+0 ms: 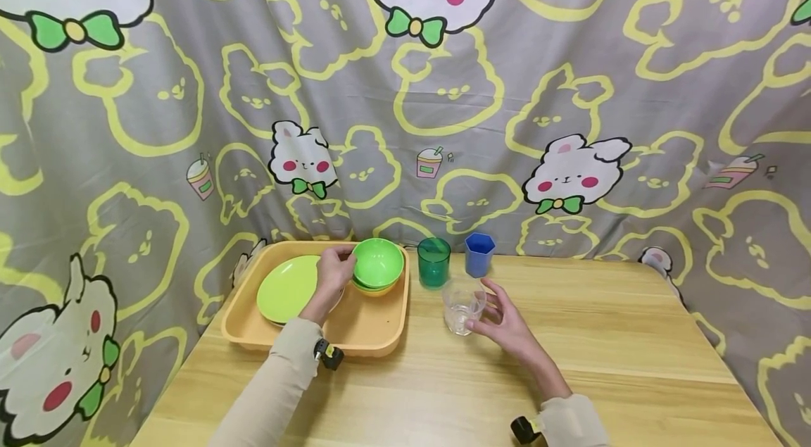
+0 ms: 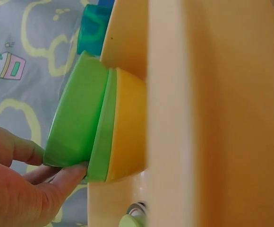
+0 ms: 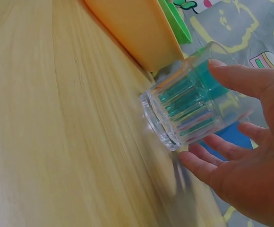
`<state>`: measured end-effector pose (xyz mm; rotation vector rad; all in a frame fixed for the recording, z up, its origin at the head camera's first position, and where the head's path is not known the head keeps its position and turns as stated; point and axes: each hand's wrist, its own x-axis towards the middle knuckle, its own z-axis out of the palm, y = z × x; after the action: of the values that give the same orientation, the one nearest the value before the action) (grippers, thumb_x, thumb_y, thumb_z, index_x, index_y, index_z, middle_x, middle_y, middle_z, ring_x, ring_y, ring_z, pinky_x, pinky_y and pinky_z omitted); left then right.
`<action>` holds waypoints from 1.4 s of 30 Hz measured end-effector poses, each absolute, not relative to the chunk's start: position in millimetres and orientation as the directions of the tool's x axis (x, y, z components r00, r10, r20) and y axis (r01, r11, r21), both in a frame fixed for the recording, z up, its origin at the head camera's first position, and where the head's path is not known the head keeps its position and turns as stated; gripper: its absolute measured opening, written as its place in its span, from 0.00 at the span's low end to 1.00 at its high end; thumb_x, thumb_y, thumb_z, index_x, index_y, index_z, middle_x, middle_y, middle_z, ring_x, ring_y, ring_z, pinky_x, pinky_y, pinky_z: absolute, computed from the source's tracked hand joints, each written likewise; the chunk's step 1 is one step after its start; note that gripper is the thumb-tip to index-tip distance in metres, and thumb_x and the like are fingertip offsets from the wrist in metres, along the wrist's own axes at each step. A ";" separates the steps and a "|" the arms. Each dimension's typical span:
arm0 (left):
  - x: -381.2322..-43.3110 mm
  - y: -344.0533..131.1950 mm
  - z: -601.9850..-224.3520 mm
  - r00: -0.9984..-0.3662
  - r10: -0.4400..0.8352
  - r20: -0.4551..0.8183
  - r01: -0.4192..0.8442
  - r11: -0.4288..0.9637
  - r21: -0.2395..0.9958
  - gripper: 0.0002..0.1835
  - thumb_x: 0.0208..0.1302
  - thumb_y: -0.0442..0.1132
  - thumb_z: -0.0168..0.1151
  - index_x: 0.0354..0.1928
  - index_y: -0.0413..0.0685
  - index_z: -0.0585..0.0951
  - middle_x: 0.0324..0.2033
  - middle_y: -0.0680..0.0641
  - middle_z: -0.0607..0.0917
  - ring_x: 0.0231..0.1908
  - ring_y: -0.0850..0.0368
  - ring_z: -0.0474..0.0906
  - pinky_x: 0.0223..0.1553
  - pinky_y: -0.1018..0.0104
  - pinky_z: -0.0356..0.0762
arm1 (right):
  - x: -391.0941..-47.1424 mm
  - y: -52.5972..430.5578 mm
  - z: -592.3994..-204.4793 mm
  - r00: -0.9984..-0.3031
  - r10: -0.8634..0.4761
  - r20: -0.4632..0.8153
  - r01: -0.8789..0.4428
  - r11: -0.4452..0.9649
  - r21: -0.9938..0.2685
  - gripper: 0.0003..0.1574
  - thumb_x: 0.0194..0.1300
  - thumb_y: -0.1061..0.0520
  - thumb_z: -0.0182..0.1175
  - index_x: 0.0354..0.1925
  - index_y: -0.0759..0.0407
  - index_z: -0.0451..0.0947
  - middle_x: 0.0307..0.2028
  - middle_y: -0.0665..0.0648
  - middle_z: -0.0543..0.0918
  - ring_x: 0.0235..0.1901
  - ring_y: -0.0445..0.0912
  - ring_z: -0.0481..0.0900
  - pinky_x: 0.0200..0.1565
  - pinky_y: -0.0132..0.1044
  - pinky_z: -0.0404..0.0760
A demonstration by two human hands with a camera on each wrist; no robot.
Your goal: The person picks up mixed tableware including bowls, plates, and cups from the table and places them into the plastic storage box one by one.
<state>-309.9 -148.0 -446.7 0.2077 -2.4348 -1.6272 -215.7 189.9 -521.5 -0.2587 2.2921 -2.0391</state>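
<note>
Head view, green bowl (image 1: 378, 263): smooth, round, topping the stack (image 2: 127, 132) in the orange tray (image 1: 374, 326); left hand (image 1: 334, 271) pinches its edge.
Clear cup (image 1: 461, 317): ridged, between right hand's (image 1: 509, 326) thumb and fingers; whether gripped, unclear.
Risk: loose pinch could drop the bowl; a nudge could topple the cup.
Table (image 1: 633, 334): grained wood.

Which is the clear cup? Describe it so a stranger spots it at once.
On the wooden table, find the orange tray. Right of it in the head view, beside the right hand, is the clear cup. It is colourless and nearest the camera, unlike the green cup and the blue cup behind it.
</note>
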 end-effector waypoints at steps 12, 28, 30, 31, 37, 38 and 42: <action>-312.1 -151.5 -447.0 -0.978 -0.159 0.136 0.045 0.472 0.880 0.13 0.68 0.28 0.61 0.52 0.30 0.85 0.45 0.33 0.87 0.48 0.40 0.83 0.43 0.61 0.84 | -219.7 185.0 -523.0 -0.982 -0.169 0.087 -0.109 0.129 -0.986 0.56 0.62 0.65 0.72 0.79 0.56 0.53 0.71 0.72 0.67 0.69 0.71 0.66 0.68 0.66 0.63; -318.7 -151.8 -442.2 -0.967 -0.044 0.252 0.139 0.735 0.663 0.15 0.64 0.27 0.58 0.49 0.35 0.87 0.37 0.39 0.88 0.39 0.43 0.82 0.41 0.50 0.81 | -221.2 183.7 -524.2 -0.985 -0.154 0.081 -0.101 0.127 -0.987 0.53 0.61 0.64 0.73 0.77 0.55 0.56 0.69 0.71 0.70 0.68 0.70 0.68 0.67 0.64 0.68; -318.4 -151.2 -440.2 -0.970 -0.056 0.235 0.113 0.755 0.645 0.17 0.62 0.27 0.56 0.50 0.37 0.88 0.37 0.40 0.88 0.38 0.44 0.81 0.40 0.51 0.81 | -221.0 183.6 -524.3 -0.984 -0.155 0.084 -0.104 0.124 -0.987 0.53 0.61 0.64 0.73 0.77 0.55 0.57 0.69 0.72 0.69 0.67 0.70 0.68 0.67 0.64 0.68; -318.6 -151.1 -439.6 -0.973 -0.059 0.224 0.101 0.762 0.639 0.18 0.62 0.27 0.56 0.50 0.39 0.88 0.37 0.41 0.88 0.38 0.45 0.81 0.38 0.52 0.80 | -220.8 183.4 -524.1 -0.984 -0.155 0.085 -0.105 0.123 -0.987 0.53 0.61 0.64 0.73 0.77 0.55 0.57 0.69 0.72 0.69 0.67 0.70 0.68 0.67 0.64 0.68; -321.5 -151.5 -437.8 -0.983 -0.040 0.177 0.084 0.765 0.638 0.23 0.58 0.25 0.55 0.55 0.39 0.86 0.38 0.40 0.88 0.34 0.47 0.79 0.31 0.60 0.76 | -220.0 183.1 -522.9 -0.985 -0.154 0.081 -0.099 0.117 -0.988 0.53 0.62 0.65 0.72 0.77 0.55 0.56 0.69 0.72 0.69 0.68 0.70 0.68 0.67 0.62 0.69; -321.6 -151.4 -437.3 -0.984 -0.036 0.173 0.085 0.765 0.638 0.24 0.57 0.25 0.55 0.55 0.38 0.86 0.38 0.40 0.88 0.35 0.47 0.79 0.31 0.62 0.75 | -220.1 183.1 -522.7 -0.985 -0.155 0.079 -0.098 0.118 -0.988 0.53 0.62 0.65 0.72 0.77 0.55 0.56 0.69 0.72 0.69 0.68 0.70 0.68 0.67 0.63 0.69; -320.5 -150.3 -435.1 -0.988 -0.008 0.157 0.094 0.766 0.636 0.24 0.57 0.25 0.54 0.57 0.34 0.84 0.42 0.37 0.87 0.37 0.46 0.78 0.31 0.63 0.74 | -220.2 183.5 -521.9 -0.985 -0.152 0.076 -0.096 0.130 -0.987 0.53 0.62 0.64 0.72 0.77 0.56 0.56 0.69 0.71 0.70 0.68 0.69 0.68 0.67 0.64 0.68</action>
<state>-320.5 -150.3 -435.1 -0.0688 -2.8097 -1.0231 -220.2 183.5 -521.9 -0.2559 2.3286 -2.0288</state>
